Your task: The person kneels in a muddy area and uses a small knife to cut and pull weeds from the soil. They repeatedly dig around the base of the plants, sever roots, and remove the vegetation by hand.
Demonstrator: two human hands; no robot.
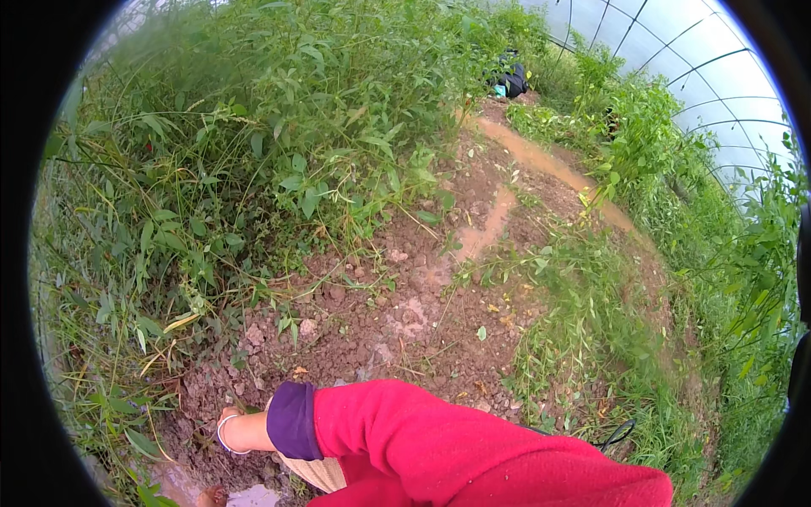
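Note:
My right arm, in a red sleeve [443,431] with a turned-back purple cuff [291,420], reaches across to the lower left. A white bangle [223,437] circles the wrist. Low over the wet brown soil [190,418], my right hand [229,413] is bent away and mostly hidden by the wrist; what its fingers hold cannot be seen. Beige cloth [313,472] shows beneath the cuff. At the bottom edge is a small patch of muddy skin [212,496]; whether it belongs to my left hand or a foot is unclear. A muddy puddle [253,495] lies beside it.
Dense tall weeds [253,127] crowd the left. Uprooted or cut greenery [570,304] lies right of the bare soil. A water-filled furrow [538,155] curves along the right, with a dark bundle [512,79] at its far end. Behind rises a greenhouse's film wall [716,76].

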